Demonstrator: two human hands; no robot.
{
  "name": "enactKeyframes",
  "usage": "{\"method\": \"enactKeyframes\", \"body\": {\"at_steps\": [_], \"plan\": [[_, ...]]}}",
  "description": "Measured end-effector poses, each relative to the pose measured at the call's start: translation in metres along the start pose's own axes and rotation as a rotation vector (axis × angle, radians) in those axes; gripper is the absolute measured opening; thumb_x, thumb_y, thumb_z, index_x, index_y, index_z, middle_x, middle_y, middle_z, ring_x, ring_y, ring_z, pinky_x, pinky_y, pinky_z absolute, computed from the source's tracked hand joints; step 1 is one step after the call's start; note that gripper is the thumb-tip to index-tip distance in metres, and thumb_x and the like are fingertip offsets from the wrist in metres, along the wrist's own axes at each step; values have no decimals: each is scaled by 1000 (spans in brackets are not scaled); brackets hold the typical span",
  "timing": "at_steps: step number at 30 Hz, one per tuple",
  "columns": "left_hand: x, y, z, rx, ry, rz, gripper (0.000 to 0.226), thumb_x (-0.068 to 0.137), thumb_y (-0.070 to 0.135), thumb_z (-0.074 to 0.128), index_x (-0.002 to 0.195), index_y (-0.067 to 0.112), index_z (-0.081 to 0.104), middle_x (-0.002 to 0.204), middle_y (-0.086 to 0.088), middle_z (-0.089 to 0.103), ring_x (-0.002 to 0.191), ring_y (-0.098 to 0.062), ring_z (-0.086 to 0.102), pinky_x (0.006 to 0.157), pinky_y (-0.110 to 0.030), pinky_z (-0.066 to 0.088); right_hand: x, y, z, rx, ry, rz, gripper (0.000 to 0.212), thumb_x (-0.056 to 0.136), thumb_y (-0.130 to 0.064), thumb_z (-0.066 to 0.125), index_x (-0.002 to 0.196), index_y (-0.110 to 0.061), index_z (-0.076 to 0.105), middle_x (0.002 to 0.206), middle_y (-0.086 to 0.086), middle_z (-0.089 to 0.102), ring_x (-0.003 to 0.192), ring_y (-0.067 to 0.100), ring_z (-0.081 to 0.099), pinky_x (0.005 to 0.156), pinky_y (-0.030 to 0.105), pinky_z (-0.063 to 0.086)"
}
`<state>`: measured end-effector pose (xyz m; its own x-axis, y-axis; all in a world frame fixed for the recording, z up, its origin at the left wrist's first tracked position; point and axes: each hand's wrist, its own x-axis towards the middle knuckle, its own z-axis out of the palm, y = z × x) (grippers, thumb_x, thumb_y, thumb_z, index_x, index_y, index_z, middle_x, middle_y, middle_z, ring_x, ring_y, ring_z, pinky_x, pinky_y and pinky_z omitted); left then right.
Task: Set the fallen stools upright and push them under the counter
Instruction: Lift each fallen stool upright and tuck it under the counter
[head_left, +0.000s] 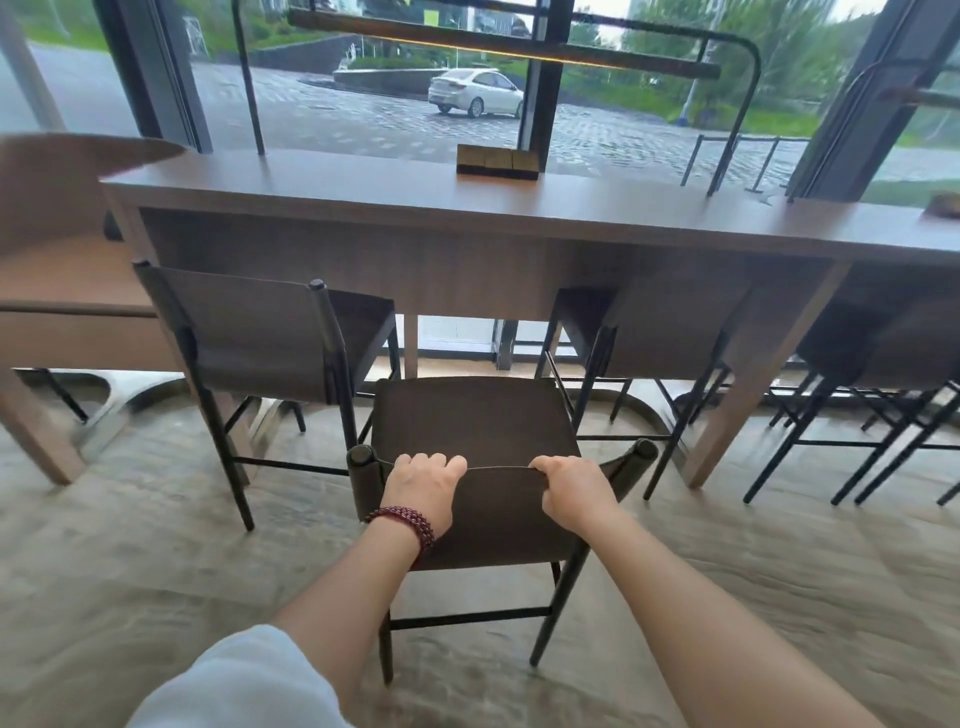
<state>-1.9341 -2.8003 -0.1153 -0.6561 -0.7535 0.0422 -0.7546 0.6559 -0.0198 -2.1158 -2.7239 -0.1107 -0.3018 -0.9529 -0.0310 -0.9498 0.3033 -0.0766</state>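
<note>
A dark brown stool (472, 415) with a low fabric backrest stands upright on the floor in front of me, its seat's far edge at the counter's front. My left hand (423, 486), with a red bead bracelet on the wrist, grips the top of the backrest on the left. My right hand (569, 491) grips the same top edge on the right. The long wooden counter (363, 195) runs along the window. One stool (260, 332) to the left and another stool (660, 332) to the right stand upright, tucked partly under the counter.
More dark stools (883, 364) stand under the counter at far right. A wooden leg panel (748, 395) of the counter drops to the floor right of the middle gap. A small wooden block (496, 162) sits on the counter. A round table (57, 208) is at left.
</note>
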Motion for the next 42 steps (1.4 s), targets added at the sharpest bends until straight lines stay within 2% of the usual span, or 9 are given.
{"method": "enactKeyframes", "body": {"at_steps": [8,12,14,17,20,26,33,38,42], "plan": [[31,-12,0,8,-17,16,55,83,8,50,134,22,35,123,0,53,115,-23,49,97,-35,34,35,0,-2,-97,-32,26,44,83,-10,47,124,-23,54,118,2,63,114,25,54,99,35,34],[38,-15,0,22,-6,20,50,82,-2,43,127,20,40,113,-2,61,106,-25,59,89,-34,40,42,5,-6,-97,-77,26,31,84,-3,44,106,-19,58,110,3,66,106,27,60,84,33,38],[42,-17,-1,34,-45,-6,41,85,-3,42,121,17,43,106,-3,66,100,-26,64,81,-33,42,44,10,-9,-141,-97,19,16,87,-4,44,91,-19,49,106,4,66,101,29,61,72,30,36],[48,-21,-4,75,-97,-18,23,91,2,43,110,15,48,102,-6,68,96,-27,66,68,-31,39,52,16,-9,-168,-112,4,18,88,-3,47,83,-20,43,103,6,67,98,31,63,67,29,36],[59,-22,-12,83,-129,11,20,90,2,42,105,13,51,105,-7,67,100,-30,63,69,-32,38,64,17,-14,-182,-132,-28,20,87,-2,48,76,-17,42,103,8,67,99,32,63,66,29,36],[100,-37,-28,95,-110,14,14,91,8,43,102,12,51,104,-8,66,99,-30,63,76,-34,45,109,20,-43,-211,-144,-93,19,88,-8,53,103,-14,62,108,7,66,102,31,63,78,33,45],[173,-56,-52,96,-70,-115,17,90,9,46,104,16,54,106,-7,66,102,-30,62,77,-33,44,183,25,-79,-217,-93,-160,21,88,-10,53,107,-13,61,113,9,64,105,32,62,76,33,44],[208,-69,-61,105,-40,-117,19,89,7,47,103,17,55,103,-6,67,99,-28,62,75,-32,44,221,28,-96,-221,-113,-192,10,90,-12,54,98,-14,58,113,11,63,105,33,60,75,32,40],[236,-82,-67,114,-31,-86,19,89,7,47,102,16,56,105,-6,67,99,-28,62,77,-32,42,249,27,-108,-258,-117,-179,19,89,-11,51,107,-11,59,117,11,61,108,33,59,77,33,41]]}}
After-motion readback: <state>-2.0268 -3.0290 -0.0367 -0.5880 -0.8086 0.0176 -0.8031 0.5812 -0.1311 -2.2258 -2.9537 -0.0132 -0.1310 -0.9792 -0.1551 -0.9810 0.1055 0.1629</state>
